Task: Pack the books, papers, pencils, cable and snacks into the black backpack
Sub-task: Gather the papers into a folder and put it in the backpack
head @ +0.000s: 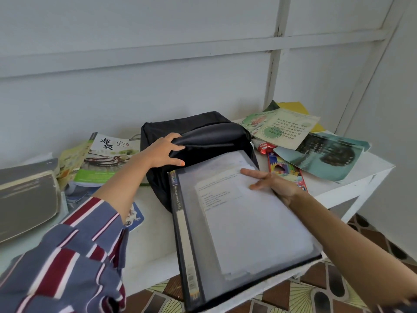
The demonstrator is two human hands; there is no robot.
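Note:
The black backpack point(198, 132) lies on the white table point(352, 179) with its mouth facing me. My left hand point(163, 152) grips the upper lip of the opening and holds it up. A black management file point(237, 222) full of white papers points its far end into the opening. My right hand point(270, 181) holds the file at its right edge, thumb flat on top of the papers; the fingers underneath are hidden. A pencil box point(286, 170) and a red snack wrapper point(264, 146) lie right of the backpack.
Books lie on the left: a thick grey one point(27, 195) and a green-and-white one with Chinese title point(108, 154). More books and papers point(284, 127), among them a teal booklet point(327, 154), are piled at the back right. White wall panels stand behind; patterned floor tiles show below.

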